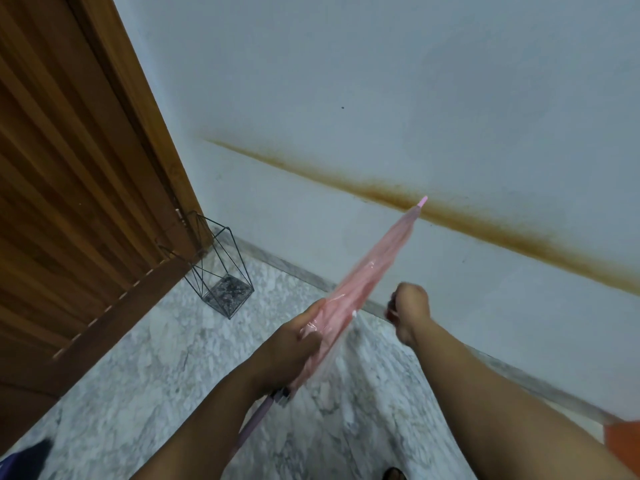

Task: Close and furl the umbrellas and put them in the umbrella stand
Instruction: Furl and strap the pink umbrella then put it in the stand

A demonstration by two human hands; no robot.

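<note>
A closed pink translucent umbrella (pixel 374 268) slants up and to the right, its tip near the stained wall. My left hand (pixel 294 344) grips the gathered canopy near its lower end, with the pale purple shaft running down below the wrist. My right hand (pixel 408 306) is curled just right of the canopy and pinches something small and pink, apparently the umbrella's strap. The black wire umbrella stand (pixel 216 268) sits in the corner by the door, with no umbrella visible in it.
A wooden door (pixel 79 188) fills the left side. The pale wall (pixel 381 98) carries a brown stain line. The floor (pixel 156 358) is grey-white marble. A dark object lies at the bottom left edge.
</note>
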